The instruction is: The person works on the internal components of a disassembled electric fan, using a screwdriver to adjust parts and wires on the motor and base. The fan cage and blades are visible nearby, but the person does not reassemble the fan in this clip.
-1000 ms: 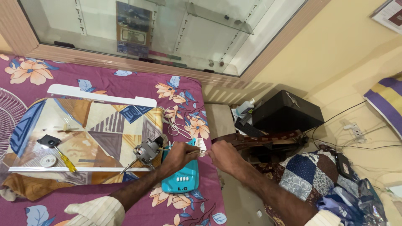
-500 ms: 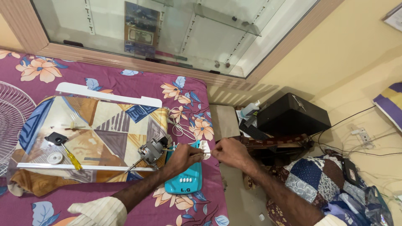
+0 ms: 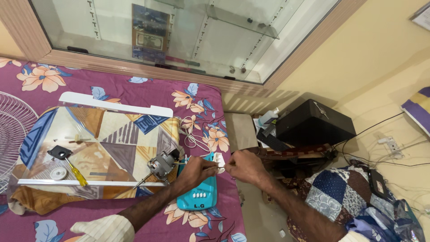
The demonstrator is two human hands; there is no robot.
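Observation:
My left hand [image 3: 195, 170] and my right hand [image 3: 244, 166] meet over the top end of a turquoise fan base [image 3: 197, 192] lying on the floral bedspread. Both pinch a thin wire [image 3: 222, 167] next to a small white part [image 3: 218, 157] at the base's upper edge. A grey fan motor [image 3: 162, 165] with its shaft pointing down-left lies just left of my left hand, on the edge of a patterned board [image 3: 103, 143]. A white cord [image 3: 191, 136] loops above the base.
A yellow-handled screwdriver [image 3: 77, 174], a black part [image 3: 59, 152] and a white disc [image 3: 58, 173] lie on the board. A white fan grille [image 3: 11, 130] is at far left. A black box [image 3: 313, 123], cables and a patchwork cloth [image 3: 331, 192] crowd the floor on the right.
My right hand has moved left to meet my left hand at the top of the turquoise base. The view has shifted slightly.

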